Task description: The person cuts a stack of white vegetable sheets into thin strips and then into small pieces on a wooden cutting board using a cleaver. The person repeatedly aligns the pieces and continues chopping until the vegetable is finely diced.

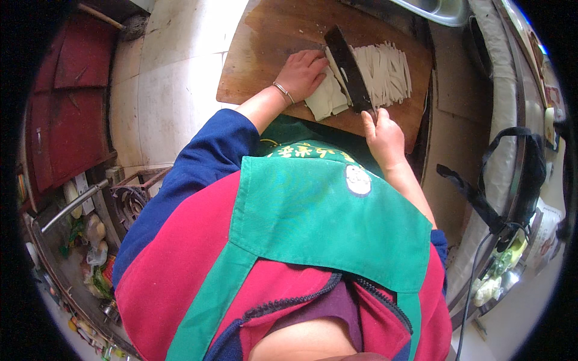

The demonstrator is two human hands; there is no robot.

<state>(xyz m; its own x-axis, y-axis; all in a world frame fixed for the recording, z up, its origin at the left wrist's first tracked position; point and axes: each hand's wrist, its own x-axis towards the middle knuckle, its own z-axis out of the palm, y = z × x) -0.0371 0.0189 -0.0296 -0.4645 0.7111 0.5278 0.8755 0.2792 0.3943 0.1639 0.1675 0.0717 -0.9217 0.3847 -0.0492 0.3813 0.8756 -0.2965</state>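
Note:
My right hand point(386, 137) grips the handle of a dark, broad-bladed cleaver point(347, 67). Its blade stands at the right edge of a folded sheet of pale dough point(327, 97). Flat on top of that sheet, my left hand point(305, 72) presses with its fingertips close to the blade. To the right of the cleaver lie many thin cut dough strips point(384, 74), side by side. Everything rests on a brown wooden cutting board point(266, 54). Whether the edge has gone through the dough cannot be seen.
Beyond the board's far right corner is a clear plastic container point(438, 11). A black strap point(487, 194) and a cable point(469, 280) hang at the right. Red cabinets point(81, 131) stand at the left, beyond pale floor tiles point(180, 90). A metal rack point(135, 189) is by my left side.

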